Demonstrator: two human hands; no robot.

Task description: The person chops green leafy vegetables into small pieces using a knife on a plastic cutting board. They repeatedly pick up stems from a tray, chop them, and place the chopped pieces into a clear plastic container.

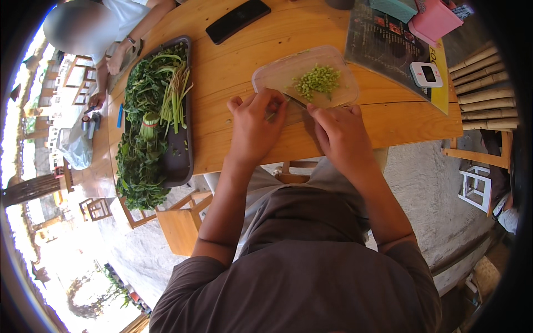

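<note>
My right hand (343,132) is closed around the handle of a knife (297,102), whose dark blade points left toward my other hand. My left hand (256,123) has its fingers curled in a pinch; a bit of green stem (271,116) shows between them. Both hands are at the near edge of a shallow translucent plastic board or lid (272,72). On it lies a small heap of finely chopped green stems (317,82). To the left, a dark tray (176,166) carries leafy greens (139,161) and a bunch of loose pale stems (175,102).
A black phone (237,21) lies at the table's far side. At the right are a menu sheet (383,50), a white device with a dark screen (426,74) and a pink holder (436,22). Another person's arm (141,28) rests at the far left, near a plastic bag (76,147).
</note>
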